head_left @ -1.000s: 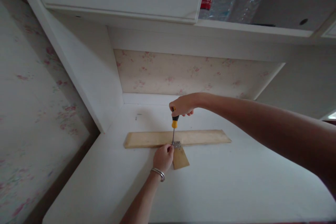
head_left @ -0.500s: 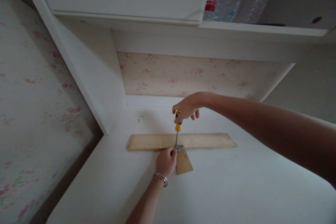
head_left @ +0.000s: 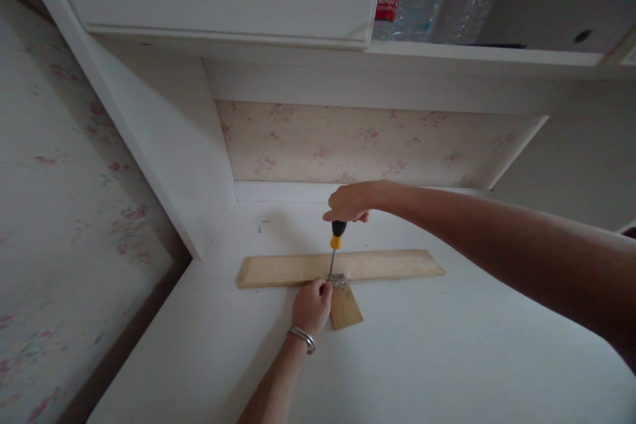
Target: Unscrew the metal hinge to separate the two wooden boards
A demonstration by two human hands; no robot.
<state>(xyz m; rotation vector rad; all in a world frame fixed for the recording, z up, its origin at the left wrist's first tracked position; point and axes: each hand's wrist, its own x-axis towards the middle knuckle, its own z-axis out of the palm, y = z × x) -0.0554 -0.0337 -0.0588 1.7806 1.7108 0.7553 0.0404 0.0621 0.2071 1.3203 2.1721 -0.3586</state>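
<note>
My right hand (head_left: pixel 349 201) is closed over the top of a black and yellow screwdriver (head_left: pixel 336 236), which stands nearly upright. Its tip meets the left end of a small metal hinge (head_left: pixel 337 279). That hinge lies where a long wooden board (head_left: pixel 392 265) meets a short wooden piece (head_left: pixel 346 308), which points toward me. Right beside the screwdriver tip is my left hand (head_left: pixel 312 307), its thumb and finger pinched together at the hinge's edge. What the pinch holds is too small to make out. A silver bangle circles the left wrist.
Both boards lie on a white desktop (head_left: pixel 422 351). Above hangs a white cabinet (head_left: pixel 223 3), with plastic bottles (head_left: pixel 415 10) on its open shelf. A white side panel (head_left: pixel 163 126) rises at the left, beside a flowered wall (head_left: pixel 64 212).
My right hand has shifted on the screwdriver: its fingers now cover the top of the handle from above. The left hand keeps its pinch at the hinge. The whole view has slid slightly.
</note>
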